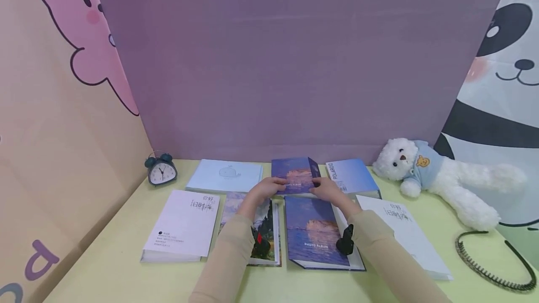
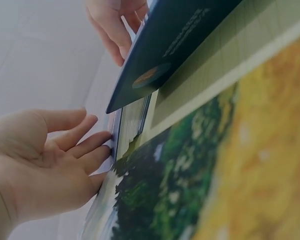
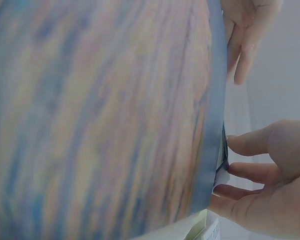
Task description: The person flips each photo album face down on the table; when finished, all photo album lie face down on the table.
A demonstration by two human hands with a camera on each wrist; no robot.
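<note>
Both hands are at a purple-blue photo album [image 1: 290, 169] with a cliff picture, lying in the back row. My left hand [image 1: 266, 191] is at its near left side. In the left wrist view that hand's fingers are extended, with fingertips right at the album's edge. On the other side, my right hand [image 1: 328, 191] touches the album's right edge, its thumb and fingers lightly bent in the right wrist view. A matching photo album [image 1: 311, 230], cover slightly raised, lies in front. Left of it, partly hidden by my left sleeve, is an album with a landscape painting [image 1: 269, 226].
White albums lie at the front left [image 1: 181, 223] and front right [image 1: 400, 233]. A pale whale album [image 1: 225, 174] and a blue Polaroid album [image 1: 353, 174] flank the back one. An alarm clock [image 1: 162, 171], a white plush bear [image 1: 433, 172] and a black headband [image 1: 484, 272] stand around.
</note>
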